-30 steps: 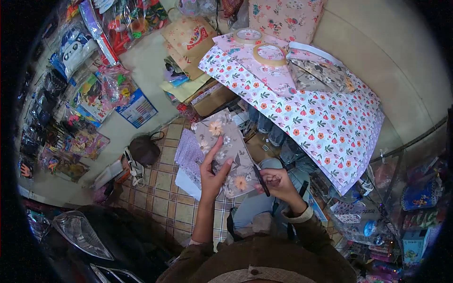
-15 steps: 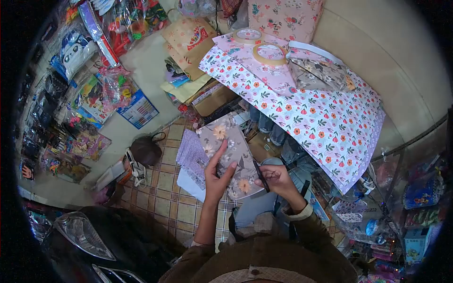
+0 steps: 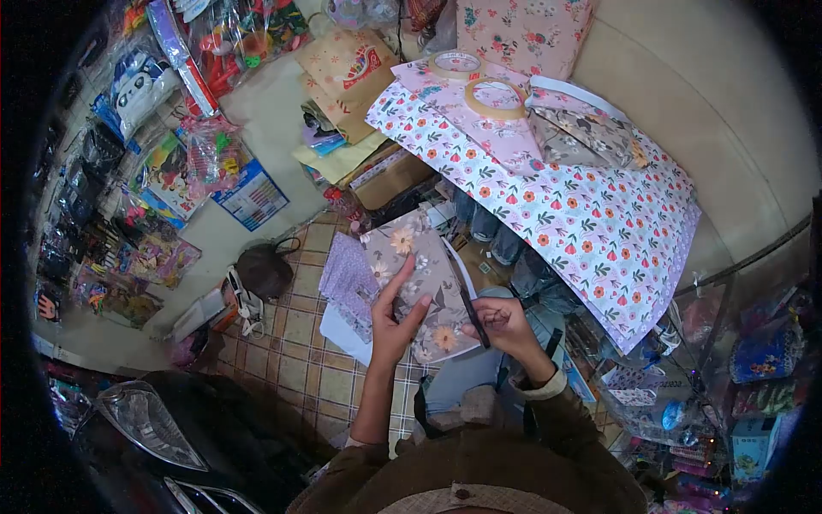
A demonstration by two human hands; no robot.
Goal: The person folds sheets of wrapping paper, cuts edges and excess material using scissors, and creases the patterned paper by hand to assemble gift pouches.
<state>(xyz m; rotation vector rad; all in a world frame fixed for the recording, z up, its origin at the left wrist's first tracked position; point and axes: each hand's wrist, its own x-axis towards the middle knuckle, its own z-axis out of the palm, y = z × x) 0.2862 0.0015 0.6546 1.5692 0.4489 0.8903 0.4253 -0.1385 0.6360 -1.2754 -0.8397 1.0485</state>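
A grey-brown floral paper, with orange and white flowers, lies over my lap, its right edge showing a white strip. On its left part rests my left hand, thumb and forefinger spread apart over the surface. Dark scissors are in my right hand, fingers wrapped round the handles, the blades along the right edge of the paper. Purple patterned paper shows just left of the floral one, above the tiled floor.
White floral sheets cover a table at the upper right, bearing tape rolls and a folded floral piece. Packaged goods hang at the left. A black motorbike front stands at the lower left.
The floral paper has shifted slightly right, and a strip along its right edge now stands apart from it. The scissors have tilted a little in my right hand.
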